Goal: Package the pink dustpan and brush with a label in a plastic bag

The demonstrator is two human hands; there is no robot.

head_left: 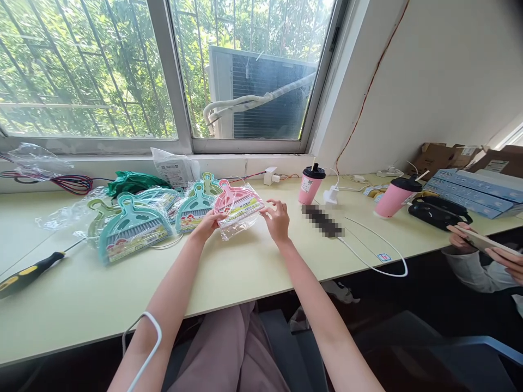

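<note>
A pink dustpan and brush set (237, 202) in clear plastic wrapping is raised a little above the table between my hands. My left hand (208, 224) grips its lower left corner. At its right edge, my right hand (277, 219) pinches the wrapping with thumb and fingers. Just behind and to the left lie a teal dustpan set (192, 209) and a green one (209, 184). Farther left, another teal dustpan set (133, 231) rests on a green one (96, 209), also wrapped in plastic.
On the pale table (245, 272) are a screwdriver (36, 272) at left, a green bag (134, 182), a pink cup (310, 188) and a second pink cup (394, 198). A white cable (379, 267) loops at right. Another person's hands (506, 258) hold a flat object.
</note>
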